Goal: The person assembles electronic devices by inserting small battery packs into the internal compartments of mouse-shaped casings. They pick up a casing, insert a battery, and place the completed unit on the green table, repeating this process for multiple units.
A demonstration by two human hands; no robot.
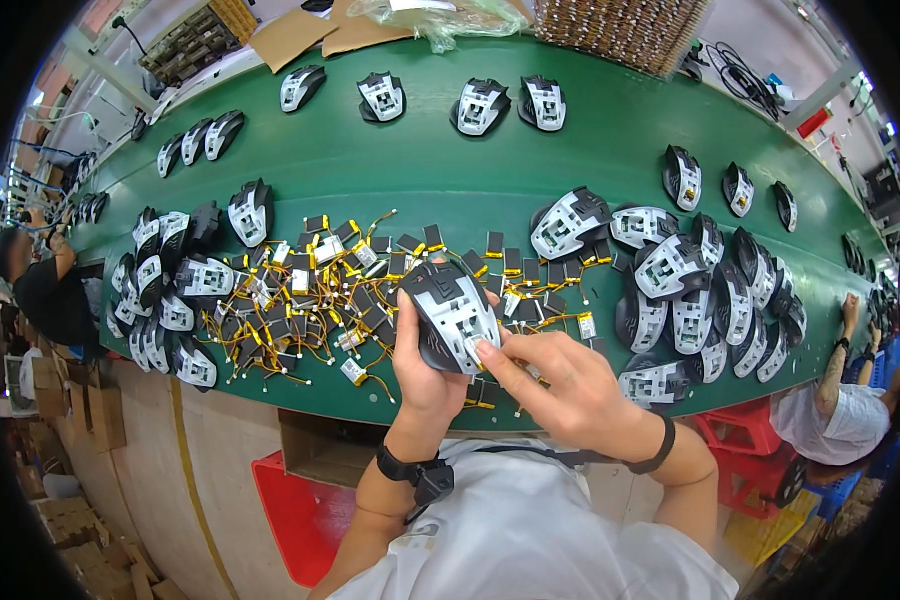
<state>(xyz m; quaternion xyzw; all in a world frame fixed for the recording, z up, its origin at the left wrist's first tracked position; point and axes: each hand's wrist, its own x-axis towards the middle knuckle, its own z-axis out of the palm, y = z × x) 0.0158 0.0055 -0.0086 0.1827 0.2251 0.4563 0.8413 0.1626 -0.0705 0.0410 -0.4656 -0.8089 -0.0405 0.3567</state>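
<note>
Holding a black mouse shell [453,315] over the near edge of the green belt [430,165], we are gripping it in our left hand [422,372], palm under its near end and thumb curled up its left side. The shell is lying with its open underside up, showing a white and grey inner frame. Our right hand [568,392] is coming in from the right, with forefinger and thumb pressed together on the shell's near right corner; whether anything small is pinched between them, we cannot tell.

Lying just beyond the shell, along the near middle of the belt, we are seeing a scatter of small black battery packs [310,290] with yellow wires. A heap of mouse shells [165,290] is sitting toward the belt's near left end, and a larger heap of mouse shells [705,290] is crowding its near right side, both showing the same pale insides. Four single mice [475,105] are resting in a row along the far edge, well apart from our hands. A wicker basket [620,30] and flattened cardboard [300,35] are standing past that far edge.

Another worker in black [40,290] is sitting at the left end, and another worker's arm [838,350] is reaching up at the right end.
</note>
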